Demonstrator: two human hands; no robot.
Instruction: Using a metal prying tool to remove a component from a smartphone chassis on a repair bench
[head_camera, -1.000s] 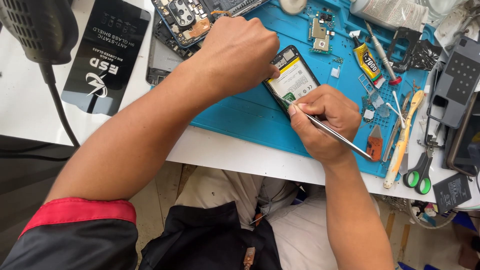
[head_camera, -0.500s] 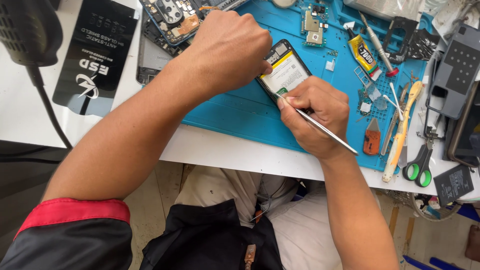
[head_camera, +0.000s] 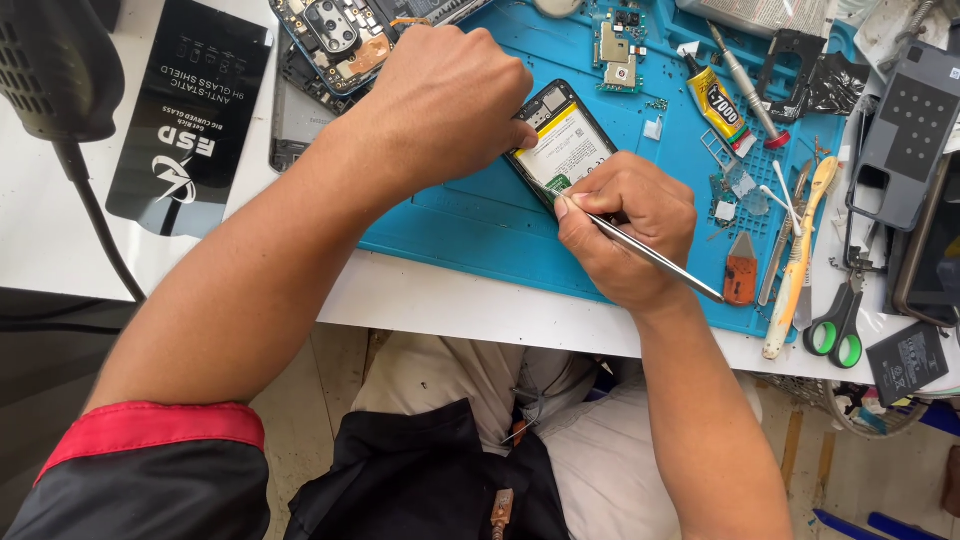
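An opened phone (head_camera: 568, 142) with its battery showing lies on a blue work mat (head_camera: 470, 215). My left hand (head_camera: 445, 100) rests closed over the phone's left edge and steadies it. My right hand (head_camera: 630, 225) grips metal tweezers (head_camera: 660, 258), whose tips meet the phone's lower end beside a small green part. The tweezers' rear end sticks out to the lower right.
Another opened phone (head_camera: 340, 30) lies at the mat's top left, next to a black screen-protector packet (head_camera: 190, 110). A glue tube (head_camera: 718, 100), circuit boards (head_camera: 615, 45), an orange pry tool (head_camera: 740, 270), green-handled scissors (head_camera: 835, 320) and a phone case (head_camera: 905, 130) crowd the right side.
Both hands stay on the phone. My right hand has shifted slightly with the tweezers at the phone's lower end; the view has drifted a little.
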